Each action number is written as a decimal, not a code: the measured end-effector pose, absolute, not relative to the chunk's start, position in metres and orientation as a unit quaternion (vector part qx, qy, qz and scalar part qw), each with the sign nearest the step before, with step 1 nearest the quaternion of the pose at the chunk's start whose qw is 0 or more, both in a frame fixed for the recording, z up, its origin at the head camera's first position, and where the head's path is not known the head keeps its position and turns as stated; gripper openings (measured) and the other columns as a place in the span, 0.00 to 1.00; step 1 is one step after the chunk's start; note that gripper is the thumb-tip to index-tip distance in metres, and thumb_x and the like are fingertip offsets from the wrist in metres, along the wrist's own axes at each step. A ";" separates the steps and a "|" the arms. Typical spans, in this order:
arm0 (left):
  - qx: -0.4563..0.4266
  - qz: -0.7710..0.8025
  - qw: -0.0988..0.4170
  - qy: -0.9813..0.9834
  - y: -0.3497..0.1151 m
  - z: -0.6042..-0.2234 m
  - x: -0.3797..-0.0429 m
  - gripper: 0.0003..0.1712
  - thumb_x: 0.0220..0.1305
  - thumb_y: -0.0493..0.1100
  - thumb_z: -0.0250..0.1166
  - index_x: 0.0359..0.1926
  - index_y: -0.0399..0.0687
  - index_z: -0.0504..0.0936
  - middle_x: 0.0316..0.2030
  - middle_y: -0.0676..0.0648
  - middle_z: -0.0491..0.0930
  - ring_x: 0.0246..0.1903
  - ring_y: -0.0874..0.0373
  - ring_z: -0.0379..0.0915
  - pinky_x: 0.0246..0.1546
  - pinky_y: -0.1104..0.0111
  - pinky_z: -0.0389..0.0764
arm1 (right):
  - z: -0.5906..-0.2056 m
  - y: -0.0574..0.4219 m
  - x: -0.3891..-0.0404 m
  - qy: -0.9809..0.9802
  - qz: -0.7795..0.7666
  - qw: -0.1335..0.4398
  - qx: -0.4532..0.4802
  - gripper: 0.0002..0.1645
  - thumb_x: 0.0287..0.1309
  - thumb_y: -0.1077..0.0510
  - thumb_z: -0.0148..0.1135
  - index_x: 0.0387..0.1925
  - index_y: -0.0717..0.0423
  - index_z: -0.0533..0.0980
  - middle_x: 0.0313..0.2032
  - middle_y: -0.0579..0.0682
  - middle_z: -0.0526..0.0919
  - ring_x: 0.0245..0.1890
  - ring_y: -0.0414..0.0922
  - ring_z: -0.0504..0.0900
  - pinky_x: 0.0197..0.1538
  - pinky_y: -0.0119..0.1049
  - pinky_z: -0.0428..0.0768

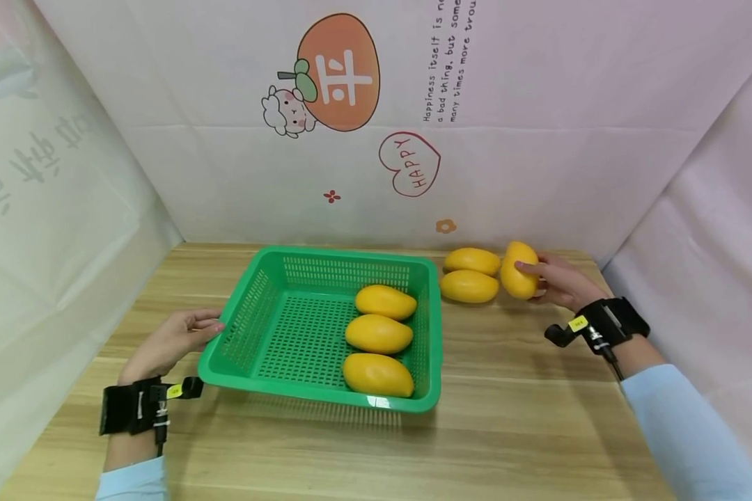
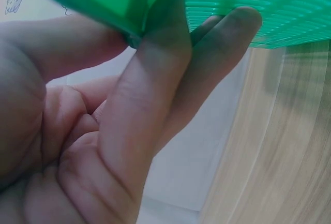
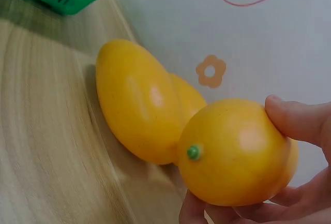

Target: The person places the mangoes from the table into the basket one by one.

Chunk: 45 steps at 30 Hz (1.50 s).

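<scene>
A green plastic basket (image 1: 322, 396) stands on the wooden table, with three yellow mangoes (image 1: 379, 334) lined up along its right side. My left hand (image 1: 172, 341) pinches the basket's left rim; in the left wrist view the thumb is on one side of the rim (image 2: 88, 1) and the fingers (image 2: 155, 63) on the other. To the right of the basket, my right hand (image 1: 560, 278) grips a mango (image 1: 519, 271) between thumb and fingers. The right wrist view shows this mango's green stem end (image 3: 194, 152). Two more mangoes (image 1: 470, 286) lie between it and the basket.
The wooden table (image 1: 507, 417) extends in front of the basket and to its right. A pale printed cloth (image 1: 539, 139) hangs behind the table, and white cloths (image 1: 714, 278) close off both sides. Each wrist wears a black strap with a small camera (image 1: 560, 335).
</scene>
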<state>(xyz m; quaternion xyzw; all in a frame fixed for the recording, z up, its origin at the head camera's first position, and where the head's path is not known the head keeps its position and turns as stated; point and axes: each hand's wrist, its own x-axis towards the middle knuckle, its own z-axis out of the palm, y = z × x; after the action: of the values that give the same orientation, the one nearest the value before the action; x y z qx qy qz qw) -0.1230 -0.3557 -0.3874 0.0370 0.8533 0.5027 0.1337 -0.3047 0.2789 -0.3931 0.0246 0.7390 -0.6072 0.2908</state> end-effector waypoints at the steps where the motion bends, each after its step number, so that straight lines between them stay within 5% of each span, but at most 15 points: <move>1: 0.036 0.502 0.134 0.853 -0.356 -0.388 -0.123 0.32 0.69 0.47 0.54 0.64 0.28 0.62 0.52 0.30 0.75 0.43 0.64 0.79 0.44 0.67 0.82 | -0.392 0.279 -0.303 0.737 -0.609 0.291 0.020 0.51 0.64 0.43 0.53 0.72 0.60 0.37 0.53 0.54 0.62 0.47 0.46 0.72 0.62 0.62 0.63; 10: 0.038 0.501 0.134 0.854 -0.356 -0.388 -0.124 0.33 0.69 0.48 0.54 0.64 0.27 0.61 0.52 0.30 0.75 0.43 0.65 0.79 0.44 0.66 0.82 | -0.383 0.278 -0.290 0.719 -0.636 0.281 -0.003 0.48 0.66 0.44 0.49 0.72 0.60 0.35 0.47 0.45 0.69 0.43 0.39 0.77 0.64 0.65 0.57; 45: 0.049 0.503 0.133 0.853 -0.356 -0.389 -0.122 0.32 0.69 0.48 0.54 0.63 0.26 0.62 0.50 0.31 0.76 0.42 0.62 0.80 0.43 0.67 0.82 | -0.354 0.236 -0.269 0.702 -0.650 0.287 -0.045 0.47 0.65 0.49 0.55 0.72 0.56 0.39 0.63 0.56 0.56 0.51 0.43 0.73 0.58 0.55 0.73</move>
<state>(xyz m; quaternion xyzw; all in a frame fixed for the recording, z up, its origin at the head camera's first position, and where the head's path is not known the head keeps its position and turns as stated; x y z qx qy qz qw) -0.1216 -0.3565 -0.3890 0.0491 0.8526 0.5028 0.1333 -0.2688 0.2361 -0.3542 -0.0451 0.7025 -0.6496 0.2872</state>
